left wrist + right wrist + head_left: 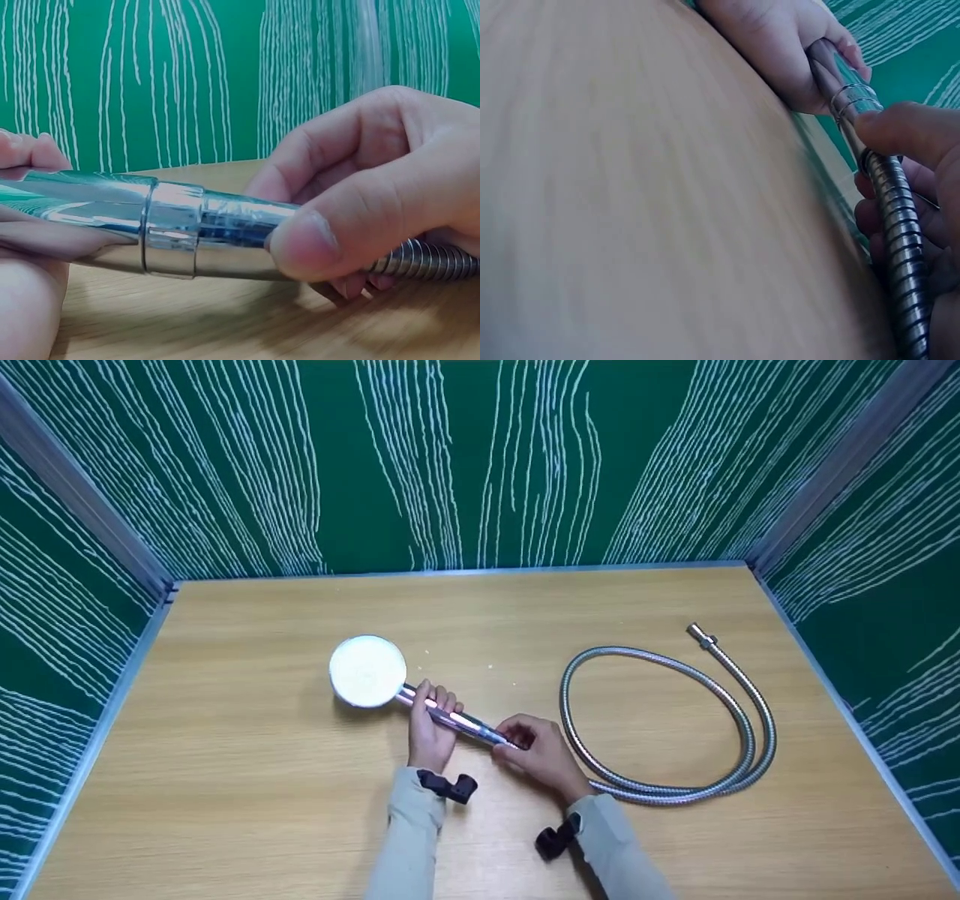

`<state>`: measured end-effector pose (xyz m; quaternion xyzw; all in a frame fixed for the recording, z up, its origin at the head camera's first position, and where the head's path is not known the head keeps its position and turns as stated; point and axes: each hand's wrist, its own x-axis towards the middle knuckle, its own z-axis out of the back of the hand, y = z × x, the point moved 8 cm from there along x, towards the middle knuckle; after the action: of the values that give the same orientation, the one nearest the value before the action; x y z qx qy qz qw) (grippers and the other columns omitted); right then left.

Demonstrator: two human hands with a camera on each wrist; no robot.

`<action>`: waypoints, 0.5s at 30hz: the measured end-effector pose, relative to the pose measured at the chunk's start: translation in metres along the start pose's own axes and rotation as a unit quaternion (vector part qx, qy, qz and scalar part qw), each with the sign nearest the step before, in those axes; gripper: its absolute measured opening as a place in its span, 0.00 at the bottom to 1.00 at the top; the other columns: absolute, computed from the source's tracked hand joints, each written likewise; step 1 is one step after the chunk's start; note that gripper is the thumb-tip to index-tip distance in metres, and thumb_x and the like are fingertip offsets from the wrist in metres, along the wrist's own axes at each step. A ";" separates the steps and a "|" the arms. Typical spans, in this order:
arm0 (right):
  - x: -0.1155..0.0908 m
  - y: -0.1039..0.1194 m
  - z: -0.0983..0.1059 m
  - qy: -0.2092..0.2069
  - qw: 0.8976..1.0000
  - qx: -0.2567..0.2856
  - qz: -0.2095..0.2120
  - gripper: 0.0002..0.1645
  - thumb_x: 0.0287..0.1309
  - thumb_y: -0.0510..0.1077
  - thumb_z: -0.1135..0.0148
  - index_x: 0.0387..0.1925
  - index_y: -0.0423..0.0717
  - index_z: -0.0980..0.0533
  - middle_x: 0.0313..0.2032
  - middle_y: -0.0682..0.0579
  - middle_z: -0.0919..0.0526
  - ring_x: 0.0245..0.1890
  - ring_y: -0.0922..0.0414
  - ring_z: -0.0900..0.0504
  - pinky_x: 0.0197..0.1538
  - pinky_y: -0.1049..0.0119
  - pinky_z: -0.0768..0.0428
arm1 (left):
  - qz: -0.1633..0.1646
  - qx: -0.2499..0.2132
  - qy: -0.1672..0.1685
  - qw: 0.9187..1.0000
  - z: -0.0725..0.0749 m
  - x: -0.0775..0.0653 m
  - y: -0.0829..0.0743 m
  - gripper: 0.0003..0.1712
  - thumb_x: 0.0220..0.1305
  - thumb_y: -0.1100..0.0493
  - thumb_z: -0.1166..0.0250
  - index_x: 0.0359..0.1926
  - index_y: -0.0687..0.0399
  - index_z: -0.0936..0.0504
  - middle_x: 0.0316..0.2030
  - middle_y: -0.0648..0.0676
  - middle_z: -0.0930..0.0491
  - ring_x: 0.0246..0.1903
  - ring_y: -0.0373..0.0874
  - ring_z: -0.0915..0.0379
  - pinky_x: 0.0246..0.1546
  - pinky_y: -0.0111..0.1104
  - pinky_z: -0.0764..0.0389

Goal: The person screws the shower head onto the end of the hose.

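A shower head (367,671) with a round white face lies aslant above the table. My left hand (433,731) grips its chrome handle (82,217) just below the face. At the handle's lower end, my right hand (546,754) pinches the chrome connector (240,232) of a metal shower hose (901,232) between thumb and fingers. Connector and handle meet in line, with a ring-like seam between them. Whether the threads are engaged is hidden. From under the right hand the ribbed hose runs on into a loop on the table.
The hose's loop spreads over the right of the wooden table (247,795), its free end nut (707,642) towards the back right. Green walls with white streaks (420,465) enclose the back and sides. A few small white specks lie behind the hands.
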<state>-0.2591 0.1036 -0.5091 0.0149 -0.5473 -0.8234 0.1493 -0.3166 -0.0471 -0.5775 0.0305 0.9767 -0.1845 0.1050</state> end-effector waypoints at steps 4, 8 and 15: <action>-0.003 0.000 -0.003 0.009 1.000 -0.002 -0.014 0.10 0.46 0.31 0.31 0.34 0.34 0.21 0.26 0.43 0.20 0.23 0.65 0.29 0.29 0.76 0.30 | 0.008 0.043 -0.016 0.999 0.005 -0.005 -0.003 0.19 0.75 0.55 0.58 0.24 0.52 0.37 0.17 0.47 0.38 0.21 0.40 0.41 0.31 0.31 0.37; -0.006 -0.001 0.002 -0.009 0.999 0.005 -0.035 0.10 0.44 0.30 0.30 0.33 0.35 0.20 0.24 0.46 0.22 0.23 0.65 0.30 0.29 0.76 0.31 | 0.024 0.147 -0.021 0.989 0.002 -0.009 -0.006 0.19 0.74 0.54 0.56 0.25 0.53 0.33 0.21 0.49 0.31 0.25 0.41 0.33 0.36 0.33 0.30; -0.005 0.004 0.010 -0.022 0.999 0.011 -0.040 0.10 0.43 0.28 0.30 0.32 0.34 0.21 0.23 0.46 0.24 0.23 0.65 0.31 0.28 0.76 0.33 | 0.038 0.435 -0.048 0.898 0.000 -0.016 -0.023 0.26 0.74 0.43 0.58 0.23 0.54 0.32 0.13 0.48 0.31 0.13 0.38 0.34 0.15 0.27 0.31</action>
<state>-0.2555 0.1121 -0.5026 0.0203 -0.5584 -0.8227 0.1042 -0.3029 -0.0689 -0.5662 0.1009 0.7907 -0.5885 0.1351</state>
